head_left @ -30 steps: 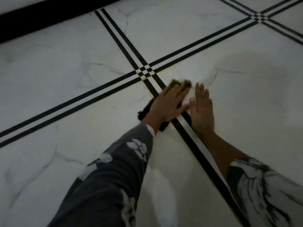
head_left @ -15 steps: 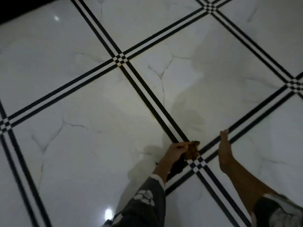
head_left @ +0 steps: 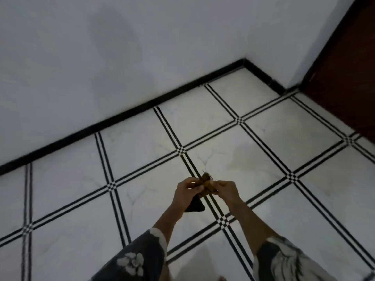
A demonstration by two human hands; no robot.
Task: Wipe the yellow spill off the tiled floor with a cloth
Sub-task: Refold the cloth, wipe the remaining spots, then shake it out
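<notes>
**Up comes the cloth (head_left: pixel 206 182) off the floor (head_left: pixel 67 191)**

Both hands have come up from the tiles, and the view now takes in the white wall (head_left: pixel 101 57) at the far left. The left hand (head_left: pixel 185 192) has its grip pinched tight on the cloth, and a dark corner hangs below. The right hand (head_left: pixel 227 189) pinches the other side, likely to fold the dirty yellow-brown part in so a clean bit faces out. Further right, a faint dull patch (head_left: pixel 241 159) lies on the tile, maybe leftover spill. Far right stands a brown door (head_left: pixel 345 78).
</notes>
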